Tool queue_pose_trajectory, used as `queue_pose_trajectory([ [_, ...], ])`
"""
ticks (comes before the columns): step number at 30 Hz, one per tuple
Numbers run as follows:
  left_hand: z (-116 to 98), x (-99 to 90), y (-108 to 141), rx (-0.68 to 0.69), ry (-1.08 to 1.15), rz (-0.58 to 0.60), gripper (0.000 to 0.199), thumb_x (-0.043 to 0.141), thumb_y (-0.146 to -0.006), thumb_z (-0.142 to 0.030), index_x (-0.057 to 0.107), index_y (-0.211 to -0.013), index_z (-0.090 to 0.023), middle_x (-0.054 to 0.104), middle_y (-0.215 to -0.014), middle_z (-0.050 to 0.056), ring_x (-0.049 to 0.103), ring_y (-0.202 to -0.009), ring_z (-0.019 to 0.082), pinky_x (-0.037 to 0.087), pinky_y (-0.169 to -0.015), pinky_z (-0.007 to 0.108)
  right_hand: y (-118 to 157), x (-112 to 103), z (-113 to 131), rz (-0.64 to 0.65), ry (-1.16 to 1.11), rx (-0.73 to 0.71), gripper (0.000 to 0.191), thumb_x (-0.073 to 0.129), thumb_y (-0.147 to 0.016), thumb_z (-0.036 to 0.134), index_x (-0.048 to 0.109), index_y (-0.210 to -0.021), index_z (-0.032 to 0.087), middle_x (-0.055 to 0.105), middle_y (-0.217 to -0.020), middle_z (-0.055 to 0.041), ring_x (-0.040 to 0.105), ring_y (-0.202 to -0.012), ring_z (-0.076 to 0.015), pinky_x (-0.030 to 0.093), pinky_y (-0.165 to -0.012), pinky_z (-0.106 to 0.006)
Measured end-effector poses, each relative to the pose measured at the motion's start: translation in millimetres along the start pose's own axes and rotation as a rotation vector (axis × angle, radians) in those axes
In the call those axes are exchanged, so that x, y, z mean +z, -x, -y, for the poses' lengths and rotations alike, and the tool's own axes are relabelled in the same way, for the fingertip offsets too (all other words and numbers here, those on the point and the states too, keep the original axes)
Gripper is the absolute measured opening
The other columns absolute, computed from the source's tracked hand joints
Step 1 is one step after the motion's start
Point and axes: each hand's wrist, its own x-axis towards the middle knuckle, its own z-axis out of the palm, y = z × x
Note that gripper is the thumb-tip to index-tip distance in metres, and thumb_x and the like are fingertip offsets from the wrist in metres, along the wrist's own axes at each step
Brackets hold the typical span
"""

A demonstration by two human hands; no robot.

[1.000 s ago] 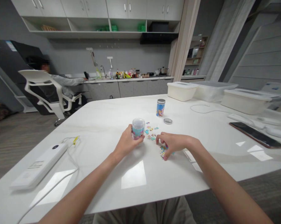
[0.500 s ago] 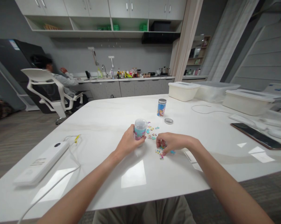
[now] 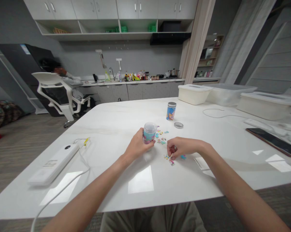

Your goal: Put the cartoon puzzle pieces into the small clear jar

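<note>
My left hand (image 3: 137, 147) is wrapped around a small clear jar (image 3: 149, 132) with a colourful label, standing upright and open on the white table (image 3: 111, 122). My right hand (image 3: 181, 147) is curled just right of it, fingertips pinched on small puzzle pieces (image 3: 169, 158) lying on the table. More loose puzzle pieces (image 3: 162, 137) are scattered behind the hands. A second jar (image 3: 171, 111) with a lid on stands farther back, and a loose round lid (image 3: 178, 125) lies beside it.
A white power strip (image 3: 55, 163) with its cable lies at the left. Lidded plastic bins (image 3: 194, 93) line the far right, with a dark phone (image 3: 271, 138) and a white cable (image 3: 220, 113) nearby. A person sits in a white chair (image 3: 55, 93) at the kitchen counter behind.
My right hand drew its fingers together over the puzzle pieces, bunching them. The left hand kept hold of the jar. The view shifted slightly left.
</note>
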Motion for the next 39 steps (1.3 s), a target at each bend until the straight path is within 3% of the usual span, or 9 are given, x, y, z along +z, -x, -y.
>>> queue_pose_trajectory([
  [3,0.4,0.4,0.5,0.005,0.004,0.01,0.031,0.066,-0.074,-0.038,0.046,-0.091,-0.021,0.06,-0.089,0.002,0.057,-0.081,0.019,0.043,-0.071,0.03,-1.0,0.9,3.8,-0.007,0.02,-0.015,0.013,0.069,-0.069,0.024,0.07,-0.079,0.016,0.067,-0.076,-0.0032,0.06,-0.069,-0.016,0.046,-0.063,-0.025],
  [11,4.2,4.3,1.8,0.007,0.039,0.014,0.032,0.066,-0.074,-0.038,0.048,-0.094,-0.02,0.061,-0.092,0.002,0.058,-0.084,0.019,0.044,-0.074,0.03,-6.0,9.7,2.2,-0.203,0.227,-0.087,0.013,0.059,-0.073,0.016,0.069,-0.08,0.016,0.068,-0.08,-0.0055,0.061,-0.072,-0.0178,0.046,-0.065,-0.027],
  [17,5.5,4.8,0.0,0.012,0.041,0.014,0.032,0.067,-0.073,-0.037,0.047,-0.093,-0.021,0.059,-0.09,0.001,0.057,-0.082,0.019,0.044,-0.073,0.03,-7.2,10.7,-2.2,-0.187,0.25,-0.031,0.016,0.054,-0.072,0.013,0.068,-0.081,0.017,0.068,-0.076,-0.0053,0.06,-0.068,-0.0178,0.043,-0.059,-0.026],
  [28,7.9,4.6,-1.8,0.04,-0.001,0.022,0.033,0.067,-0.073,-0.038,0.046,-0.092,-0.021,0.058,-0.09,0.001,0.056,-0.08,0.018,0.043,-0.071,0.03,-10.2,9.3,-1.2,-0.199,0.187,-0.078,0.018,0.053,-0.071,0.01,0.068,-0.081,0.017,0.069,-0.078,-0.005,0.062,-0.071,-0.0176,0.046,-0.064,-0.026],
  [34,7.1,3.1,-3.4,0.068,0.002,0.031,0.033,0.065,-0.074,-0.038,0.047,-0.095,-0.02,0.061,-0.092,0.003,0.057,-0.083,0.02,0.044,-0.074,0.032,-0.8,-3.4,-2.7,-0.204,0.165,-0.072,0.028,0.052,-0.072,0.008,0.072,-0.089,0.015,0.071,-0.092,-0.0081,0.064,-0.081,-0.0193,0.048,-0.072,-0.028],
  [39,8.6,2.2,-3.1,0.081,0.003,0.035,0.033,0.065,-0.075,-0.039,0.049,-0.096,-0.02,0.062,-0.091,0.003,0.057,-0.083,0.02,0.044,-0.074,0.033,0.9,-2.6,-4.4,-0.144,0.158,-0.082,0.029,0.068,-0.071,0.021,0.072,-0.099,0.017,0.066,-0.101,-0.0079,0.062,-0.087,-0.02,0.048,-0.079,-0.03],
])
